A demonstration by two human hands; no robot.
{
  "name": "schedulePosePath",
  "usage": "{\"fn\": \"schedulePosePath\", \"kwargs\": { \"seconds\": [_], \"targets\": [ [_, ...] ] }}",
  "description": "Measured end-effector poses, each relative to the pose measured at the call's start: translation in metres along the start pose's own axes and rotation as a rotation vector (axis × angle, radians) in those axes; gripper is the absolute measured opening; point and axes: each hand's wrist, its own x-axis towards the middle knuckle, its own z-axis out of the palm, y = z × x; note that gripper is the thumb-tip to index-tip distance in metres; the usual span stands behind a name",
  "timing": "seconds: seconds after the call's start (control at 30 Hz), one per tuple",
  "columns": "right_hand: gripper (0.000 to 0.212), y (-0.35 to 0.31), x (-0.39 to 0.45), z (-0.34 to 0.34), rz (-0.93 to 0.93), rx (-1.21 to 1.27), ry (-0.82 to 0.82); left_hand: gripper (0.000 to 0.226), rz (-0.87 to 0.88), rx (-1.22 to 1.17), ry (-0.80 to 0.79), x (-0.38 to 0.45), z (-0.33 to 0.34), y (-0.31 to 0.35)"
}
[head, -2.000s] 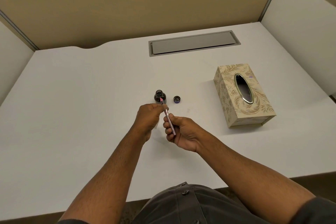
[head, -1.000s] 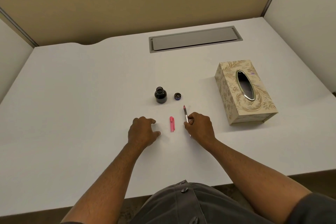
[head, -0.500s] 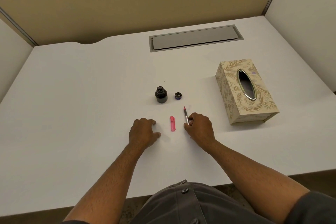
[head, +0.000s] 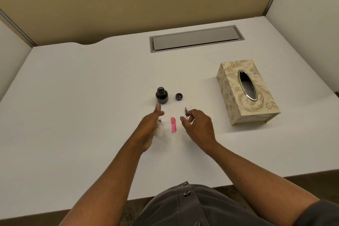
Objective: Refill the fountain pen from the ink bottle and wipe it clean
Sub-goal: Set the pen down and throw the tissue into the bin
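Hands flank the pink cap (head: 173,124) mid-desk: left hand (head: 149,128) open, right hand (head: 199,126) seemingly pinching the pen (head: 186,112).

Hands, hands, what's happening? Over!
Left hand open, reaching toward bottle. Right hand pinching pen. Bottle open, cap beside it. Nothing blocking.

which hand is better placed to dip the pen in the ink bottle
Right. The right hand already has the pen at its fingers, nib toward the open ink bottle. The left hand is blurred beside the bottle, better suited to steadying it.
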Motion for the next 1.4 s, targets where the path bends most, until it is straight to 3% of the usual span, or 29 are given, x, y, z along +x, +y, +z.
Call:
{"fn": "schedulePosePath", "kwargs": {
  "seconds": [0.1, 0.23, 0.4, 0.57, 0.77, 0.9, 1.07, 1.4],
  "targets": [
    [0.025, -0.018, -0.007, -0.003, -0.072, 0.103, -0.063, 0.079, -0.064, -0.304, -0.117, -0.004, 0.005, 0.006],
    [0.025, -0.037, -0.017, -0.011, -0.148, 0.222, -0.154, 0.090, -0.077, -0.518, -0.280, -0.009, 0.010, 0.010],
    [0.029, -0.044, -0.025, -0.014, -0.226, 0.157, -0.195, 0.093, -0.103, -0.566, -0.339, -0.014, 0.016, 0.014],
    [0.024, -0.049, -0.041, -0.009, -0.210, 0.064, -0.126, 0.077, -0.114, -0.436, -0.367, -0.017, 0.019, 0.011],
    [0.018, -0.041, -0.060, -0.008, -0.061, 0.042, 0.001, 0.034, -0.056, -0.296, -0.342, -0.017, 0.026, -0.009],
    [0.015, -0.028, -0.076, -0.016, 0.099, 0.092, 0.131, 0.034, 0.022, -0.073, -0.448, -0.015, 0.034, -0.020],
    [0.013, -0.002, -0.110, -0.029, 0.310, 0.117, 0.279, 0.039, 0.276, 0.451, -0.612, -0.021, 0.059, -0.037],
    [0.021, 0.066, -0.190, -0.086, 0.611, 0.214, 0.652, 0.038, 0.516, 0.761, -0.928, -0.060, 0.167, -0.065]
  ]
}}
